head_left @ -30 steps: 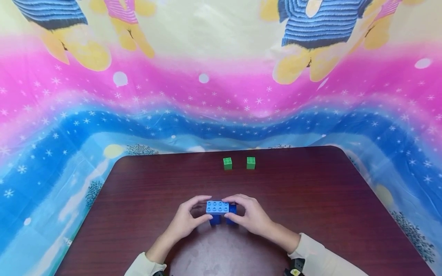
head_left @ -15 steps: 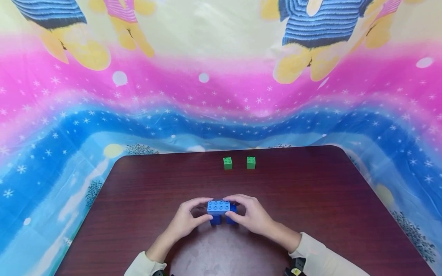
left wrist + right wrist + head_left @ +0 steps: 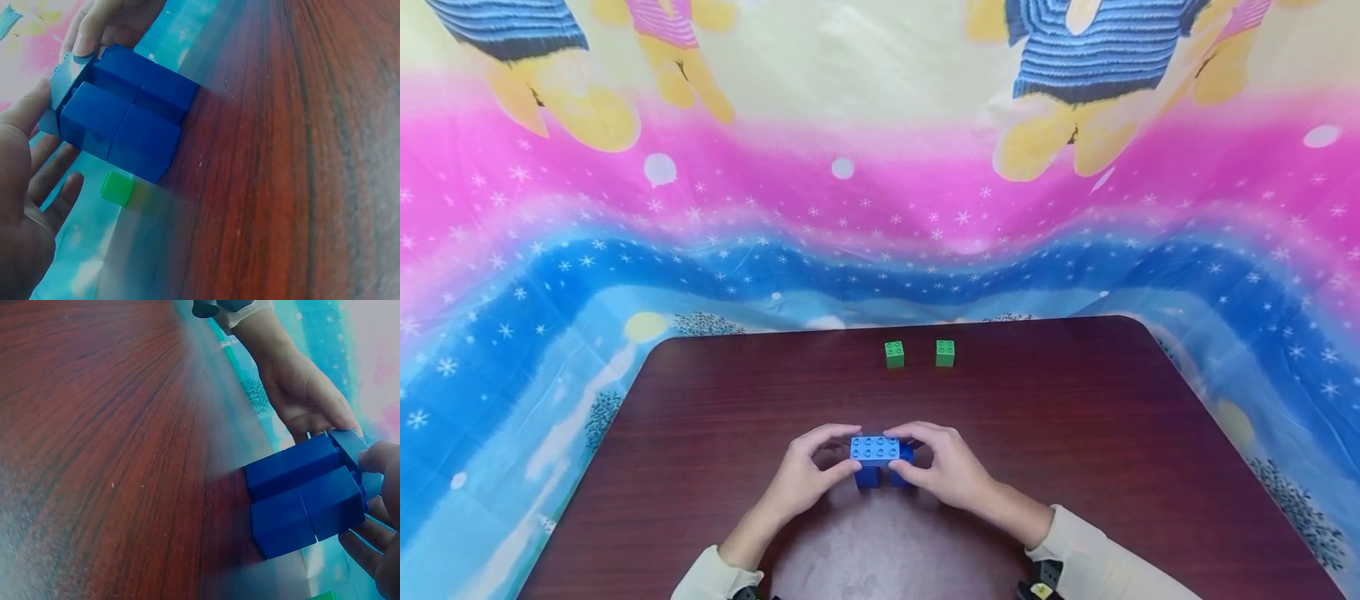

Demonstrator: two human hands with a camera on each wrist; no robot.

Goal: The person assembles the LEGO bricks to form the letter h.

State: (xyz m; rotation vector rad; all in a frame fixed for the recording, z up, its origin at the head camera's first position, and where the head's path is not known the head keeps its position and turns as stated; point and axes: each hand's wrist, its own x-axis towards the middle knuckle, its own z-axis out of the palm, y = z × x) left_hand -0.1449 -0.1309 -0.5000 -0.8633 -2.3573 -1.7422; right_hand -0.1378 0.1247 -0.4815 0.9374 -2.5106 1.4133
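Where a pale-blue, eight-stud plastic brick (image 3: 875,448) bridges two dark-blue columns, it sits off-centre, toward the left.

Its long axis runs left to right, from hand to hand, so neither is clearly nearer: the left hand (image 3: 801,475) pinches its left end between thumb and fingers, and the right hand (image 3: 953,473) grips it near the right end. Below stand the left column (image 3: 122,130) and the right column (image 3: 309,512), each of two stacked plastic bricks, upright on the glossy reddish-brown wood-grain desk (image 3: 1075,417) with a narrow gap between them. The right column juts out past the bridging brick's right end; that offset looks like the relation any adjustment would hinge on. Whether the studs are fully engaged cannot be told.
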